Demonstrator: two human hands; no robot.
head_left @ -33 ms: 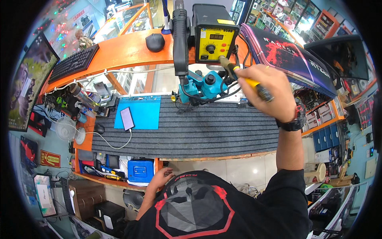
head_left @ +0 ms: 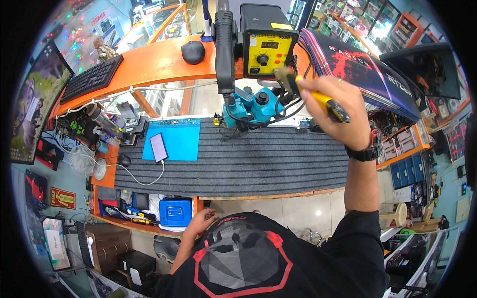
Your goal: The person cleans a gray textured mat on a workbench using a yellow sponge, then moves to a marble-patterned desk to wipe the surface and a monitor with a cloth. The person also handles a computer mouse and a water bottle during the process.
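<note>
My right hand (head_left: 340, 107) is closed around the yellow-and-black handle of a brush (head_left: 322, 99). Its tan bristle end is in front of the lower right corner of a yellow-faced hot air rework station (head_left: 268, 49); whether they touch is unclear. The station's black hot air gun (head_left: 225, 59) hangs upright on its left side. Below stand teal bottle-like objects (head_left: 251, 107) with black cables across them. My left hand (head_left: 201, 221) is low, beside the right end of the pulled-out drawer (head_left: 134, 226), fingers loosely apart, with nothing visible in it.
A phone (head_left: 158, 148) with a white cable lies on a blue mat (head_left: 186, 144), over the grey ribbed bench cover (head_left: 238, 164). The drawer holds a blue box (head_left: 176, 213) and tools. A black mouse (head_left: 194, 52) and keyboard (head_left: 94, 77) sit on the orange shelf (head_left: 144, 57). Printed boxes (head_left: 362, 64) stand right.
My right hand has shifted slightly right with the brush, and the bristle end sits a little higher and at a changed angle. My left hand has stayed in place.
</note>
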